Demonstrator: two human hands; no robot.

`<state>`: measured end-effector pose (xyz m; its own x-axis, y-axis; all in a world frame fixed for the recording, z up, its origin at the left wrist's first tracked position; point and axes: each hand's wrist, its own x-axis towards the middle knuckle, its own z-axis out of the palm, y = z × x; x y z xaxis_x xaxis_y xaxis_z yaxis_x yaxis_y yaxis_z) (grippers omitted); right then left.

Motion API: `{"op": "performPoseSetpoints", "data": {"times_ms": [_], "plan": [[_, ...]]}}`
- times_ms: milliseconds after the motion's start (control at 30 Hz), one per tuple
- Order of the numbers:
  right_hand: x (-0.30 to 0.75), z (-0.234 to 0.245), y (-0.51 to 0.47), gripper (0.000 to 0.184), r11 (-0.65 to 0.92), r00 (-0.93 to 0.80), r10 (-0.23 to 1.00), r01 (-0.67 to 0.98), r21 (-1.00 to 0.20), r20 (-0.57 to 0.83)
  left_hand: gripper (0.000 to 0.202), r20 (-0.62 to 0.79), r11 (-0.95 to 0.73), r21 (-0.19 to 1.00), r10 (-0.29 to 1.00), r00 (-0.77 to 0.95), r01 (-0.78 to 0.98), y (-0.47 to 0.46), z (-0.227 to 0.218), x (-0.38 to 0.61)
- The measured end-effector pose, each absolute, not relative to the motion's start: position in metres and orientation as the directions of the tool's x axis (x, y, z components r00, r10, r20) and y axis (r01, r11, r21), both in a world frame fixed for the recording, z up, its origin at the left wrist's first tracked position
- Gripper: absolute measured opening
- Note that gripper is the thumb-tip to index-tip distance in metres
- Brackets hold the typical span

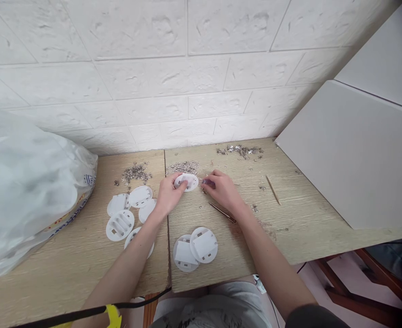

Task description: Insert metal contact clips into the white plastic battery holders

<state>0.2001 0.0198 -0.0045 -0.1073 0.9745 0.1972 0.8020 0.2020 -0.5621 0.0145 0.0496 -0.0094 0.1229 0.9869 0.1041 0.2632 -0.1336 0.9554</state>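
Observation:
My left hand (168,196) grips a white round plastic battery base (191,182) by its left side, tilted above the table with the thumb on its face. Just right of it, my right hand (225,192) is closed around a small tool with a translucent purple handle (208,183), perhaps a screwdriver. The tool's tip points at the base's right edge; whether it touches is too small to tell. Behind the base lies a pile of tiny silvery parts (187,167). A thin dark metal rod (222,212) rests under my right wrist.
Several white bases (119,225) lie by my left forearm, and two overlapping ones (204,245) near the front edge. Small metal pieces form heaps at left (136,173) and back right (243,151). A wooden stick (273,190), a plastic bag (33,191) and a white panel (358,159) flank them.

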Motion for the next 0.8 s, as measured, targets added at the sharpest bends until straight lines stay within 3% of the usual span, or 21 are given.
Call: {"op": "performPoseSetpoints", "data": {"times_ms": [400,800], "plan": [[0.2016,-0.007,0.024,0.011,0.166,-0.085,0.98,0.851,-0.497,0.183,0.02,0.082,-0.113,0.957,0.989,0.122,0.268,0.049,-0.008,0.0141],[0.1983,-0.0022,0.0196,0.006,0.158,-0.099,0.986,0.813,-0.561,0.134,0.026,0.036,-0.092,0.928,0.987,0.158,0.361,0.0457,-0.0012,0.0154]]}}
